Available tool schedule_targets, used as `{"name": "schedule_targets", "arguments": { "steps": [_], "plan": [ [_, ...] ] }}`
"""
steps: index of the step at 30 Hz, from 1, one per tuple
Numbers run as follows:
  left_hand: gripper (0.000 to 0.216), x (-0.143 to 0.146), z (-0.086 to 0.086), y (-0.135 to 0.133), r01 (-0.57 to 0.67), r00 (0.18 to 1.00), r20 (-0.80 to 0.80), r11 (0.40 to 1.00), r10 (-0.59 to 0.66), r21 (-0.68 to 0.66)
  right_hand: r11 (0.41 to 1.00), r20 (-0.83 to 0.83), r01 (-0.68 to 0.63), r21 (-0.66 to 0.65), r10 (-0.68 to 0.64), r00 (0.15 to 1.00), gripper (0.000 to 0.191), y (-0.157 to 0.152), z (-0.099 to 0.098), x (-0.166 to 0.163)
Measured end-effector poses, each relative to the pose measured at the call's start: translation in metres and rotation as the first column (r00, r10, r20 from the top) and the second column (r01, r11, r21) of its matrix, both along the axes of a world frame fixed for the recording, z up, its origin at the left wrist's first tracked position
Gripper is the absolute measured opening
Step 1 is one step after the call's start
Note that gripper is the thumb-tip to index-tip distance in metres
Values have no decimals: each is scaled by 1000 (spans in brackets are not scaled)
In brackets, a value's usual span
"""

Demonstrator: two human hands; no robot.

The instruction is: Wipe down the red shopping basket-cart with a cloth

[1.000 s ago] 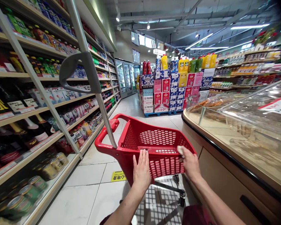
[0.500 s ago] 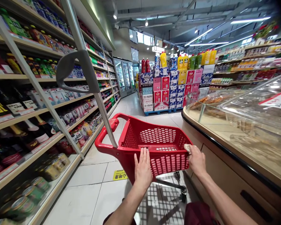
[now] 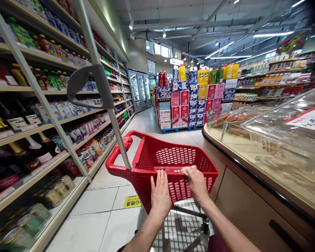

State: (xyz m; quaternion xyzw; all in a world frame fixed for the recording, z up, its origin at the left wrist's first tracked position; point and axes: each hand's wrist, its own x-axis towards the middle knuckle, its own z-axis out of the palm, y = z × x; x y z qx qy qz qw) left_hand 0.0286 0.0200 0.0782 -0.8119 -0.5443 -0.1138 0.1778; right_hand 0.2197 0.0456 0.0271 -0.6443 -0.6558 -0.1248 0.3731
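Note:
A red plastic shopping cart (image 3: 147,178) stands side-on in front of me, its basket walls full of slots. My left hand (image 3: 160,190) lies flat against the near side, fingers stretched up to the rim. My right hand (image 3: 198,183) is closed on a crumpled whitish cloth (image 3: 188,170), pressed to the near rim right of the left hand. Most of the cloth is hidden by the fingers. From the cart's handle end rises a metal pole (image 3: 118,136) with a grey plastic grip (image 3: 105,85).
Drink shelves (image 3: 52,126) line the left side. A glass-fronted display counter (image 3: 252,168) stands close on the right. Ahead is a stack of drink boxes (image 3: 180,108) topped with bottles, with glass-door fridges (image 3: 140,87) beyond. A yellow floor sticker (image 3: 132,201) lies on the tiles.
My right hand has slid left along the near rim with the cloth, from the far right corner toward the middle. My left hand stays at its place on the side.

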Motion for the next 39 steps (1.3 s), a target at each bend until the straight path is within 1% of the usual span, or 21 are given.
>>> {"name": "schedule_targets", "arguments": {
  "steps": [2,3,5,7,8,9,10,13,15,16,18,20,22,24,26,29,31,33,35,37,39],
  "plan": [
    [66,-4,2,0,19,1000,-10,1000,-19,2,992,47,-123,16,122,991,54,0,3,-21],
    [67,-7,3,1,21,1000,-9,1000,-20,3,991,47,-135,7,135,990,56,0,4,-23],
    [69,-13,5,1,-9,1000,9,1000,9,16,998,7,-57,-36,57,998,57,-2,2,-11],
    [70,-18,6,1,-61,998,32,997,60,38,993,-51,91,-78,-96,994,55,-2,1,8],
    [70,-19,6,2,-77,996,38,996,75,47,987,-70,135,-89,-141,988,54,-2,1,12],
    [69,-20,6,2,-77,996,37,996,75,53,987,-76,136,-89,-143,987,53,-1,3,9],
    [68,-19,6,2,-68,997,33,996,66,56,992,-71,96,-80,-101,992,53,0,5,0],
    [63,-20,8,3,-31,999,18,998,30,59,992,-18,-125,-34,125,992,56,3,17,-47],
    [63,-23,11,3,-16,1000,11,998,16,64,980,-3,-193,-35,193,981,56,4,24,-66],
    [64,-26,13,3,-20,1000,12,997,19,71,979,-7,-196,-52,196,981,56,4,25,-66],
    [67,-33,16,3,-39,999,19,996,37,84,987,-33,-132,-95,129,991,56,3,22,-48],
    [68,-37,16,4,-46,999,18,995,45,84,992,-63,2,-127,-10,998,54,2,16,-23],
    [66,-36,15,4,-36,999,8,996,35,76,988,-77,80,-130,-90,993,52,2,13,-15],
    [64,-34,14,4,-31,1000,5,996,31,87,996,-72,16,-90,-22,997,52,3,16,-34],
    [62,-35,15,3,-14,1000,8,994,13,109,991,-51,-133,-28,132,990,54,4,23,-69],
    [60,-53,25,3,34,998,45,987,-42,159,963,-39,-268,19,269,962,54,3,34,-106],
    [60,-76,36,3,-36,992,129,972,6,231,964,-60,-266,6,266,962,52,2,38,-108],
    [61,-100,46,3,-183,965,238,938,113,296,975,-103,-222,-14,219,970,48,2,42,-104],
    [61,-118,52,6,-293,931,310,901,193,321,974,-133,-224,-26,219,967,46,3,51,-111],
    [61,-127,53,10,-321,922,321,891,216,321,956,-135,-292,-15,288,948,46,6,67,-139],
    [62,-129,52,15,-294,935,292,904,204,311,932,-112,-362,24,362,925,46,10,84,-177]
  ]
}}
